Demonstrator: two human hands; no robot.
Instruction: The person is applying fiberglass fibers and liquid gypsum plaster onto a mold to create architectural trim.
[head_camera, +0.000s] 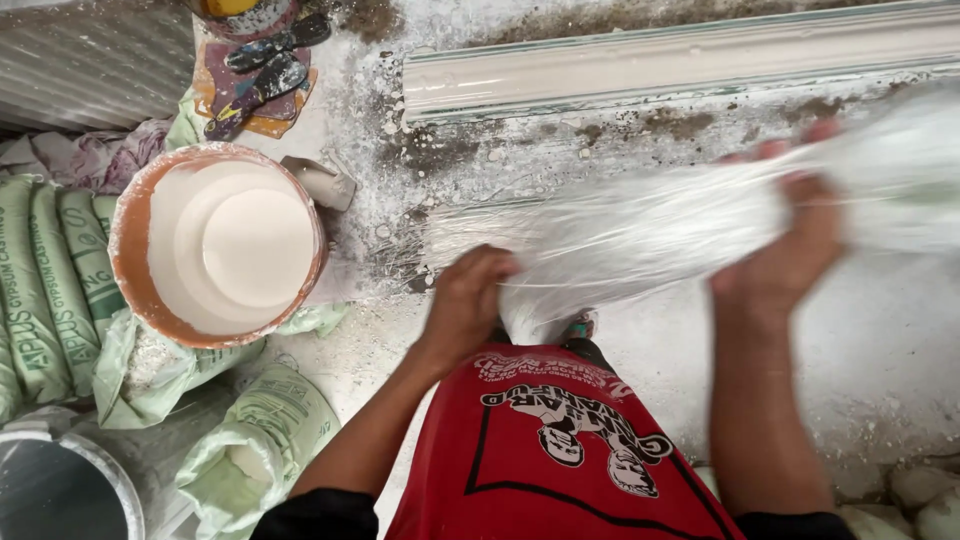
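Fibre bundle (660, 235): white, glossy, stringy strands, long loose hank stretched across frame centre toward 3 o'clock. Right portion motion-blurred, cut off by frame edge; strand detail unclear there.

Left hand (468, 300): fingers closed tight around bundle's near end, at 6 o'clock from centre.

Right hand (790, 245): fingers curled over bundle from below, gripping; fingertips blurred.

Bucket (218, 245) of white plaster at 9 o'clock. Long white moulding (680, 65) at 12 o'clock. Green sacks (45, 290) at left edge, partly cut off.
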